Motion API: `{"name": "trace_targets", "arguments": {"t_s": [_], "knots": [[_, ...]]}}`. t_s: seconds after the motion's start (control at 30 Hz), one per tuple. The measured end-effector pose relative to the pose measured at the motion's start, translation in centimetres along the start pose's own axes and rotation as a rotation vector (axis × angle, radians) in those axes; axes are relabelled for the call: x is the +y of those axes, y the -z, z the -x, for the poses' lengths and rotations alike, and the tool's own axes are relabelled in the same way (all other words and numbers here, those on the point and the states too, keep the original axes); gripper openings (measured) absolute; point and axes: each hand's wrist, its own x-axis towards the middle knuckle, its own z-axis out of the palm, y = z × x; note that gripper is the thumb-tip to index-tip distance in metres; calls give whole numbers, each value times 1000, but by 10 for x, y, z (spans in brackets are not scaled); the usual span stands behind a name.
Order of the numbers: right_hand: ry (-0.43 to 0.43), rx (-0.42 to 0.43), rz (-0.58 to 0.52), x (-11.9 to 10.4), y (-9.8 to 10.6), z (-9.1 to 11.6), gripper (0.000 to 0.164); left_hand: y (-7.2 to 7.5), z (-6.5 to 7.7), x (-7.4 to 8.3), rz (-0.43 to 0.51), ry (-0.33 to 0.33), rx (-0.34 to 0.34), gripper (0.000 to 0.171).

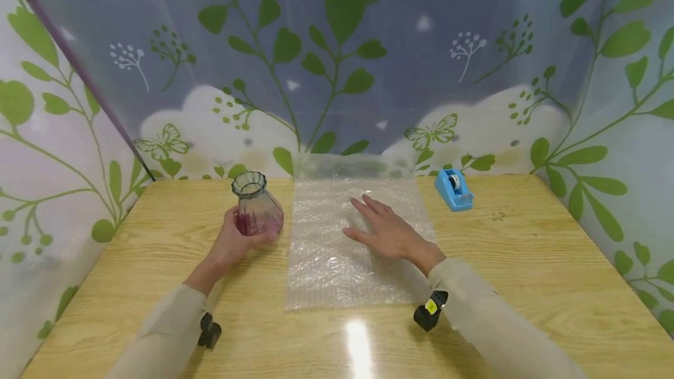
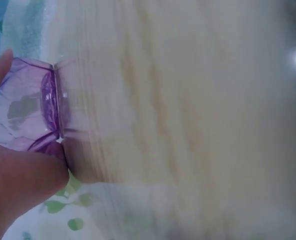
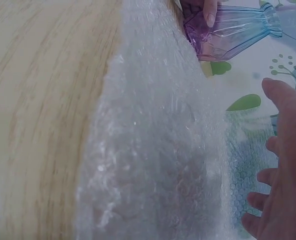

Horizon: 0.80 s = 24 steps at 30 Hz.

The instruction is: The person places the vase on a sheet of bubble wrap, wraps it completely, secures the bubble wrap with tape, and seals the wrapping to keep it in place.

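A glass vase [image 1: 260, 212], bluish at its scalloped rim and purple toward the base, stands upright at the left of the table. My left hand [image 1: 235, 241] grips it low down, the thumb across the front and the fingers round its far left side. In the left wrist view the faceted purple base [image 2: 28, 107] shows close to the wood. A sheet of bubble wrap [image 1: 326, 250] lies flat beside the vase, its far end up against the backdrop. Over the sheet, my right hand [image 1: 387, 230] is spread with fingers extended and nothing held.
A blue tape dispenser [image 1: 454, 190] with a roll in it sits at the back right of the wooden table [image 1: 526, 274]. A leaf-patterned cloth [image 1: 337, 75] hangs behind the table and along both sides.
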Motion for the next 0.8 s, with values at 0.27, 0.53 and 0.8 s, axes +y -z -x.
{"name": "trace_targets", "arguments": {"t_s": [0.27, 0.53, 0.8], "knots": [[7, 18, 4, 4, 0, 2, 77, -3, -7, -1, -19, 2, -24, 111], [10, 28, -8, 7, -1, 6, 74, -2, -6, -3, -29, -21, -18, 102], [9, 41, -20, 10, 1, 8, 72, 1, -7, -6, -9, -17, 1, 102]]}}
